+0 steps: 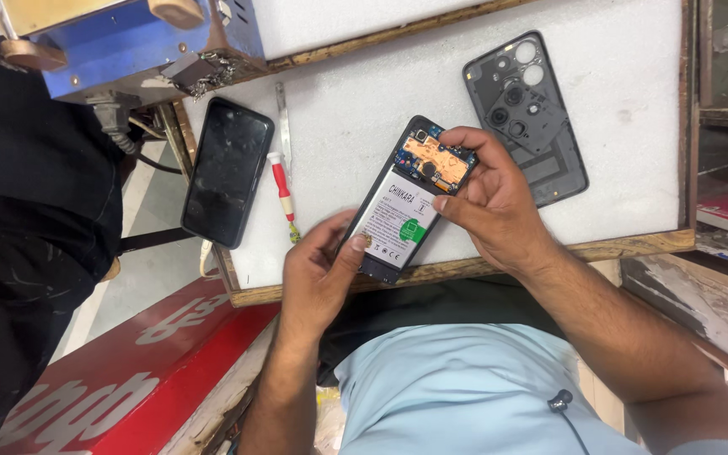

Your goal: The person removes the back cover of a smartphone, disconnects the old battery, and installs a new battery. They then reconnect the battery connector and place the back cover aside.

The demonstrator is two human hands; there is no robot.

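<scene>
Head view: light blue shirt nearest the lens. Left hand grips lower end of opened phone, thumb on its battery; right hand clasps upper end. Phone held just above white bench. Detached back cover right; black phone, red-handled screwdriver left.

An opened phone is held over the near edge of the table, between the left hand at its near end and the right hand at its far right side. A back cover lies right of it on the table. A screwdriver lies to the left, and a second phone farther left, overhanging the table's left edge. A machine is set at the far left.
</scene>
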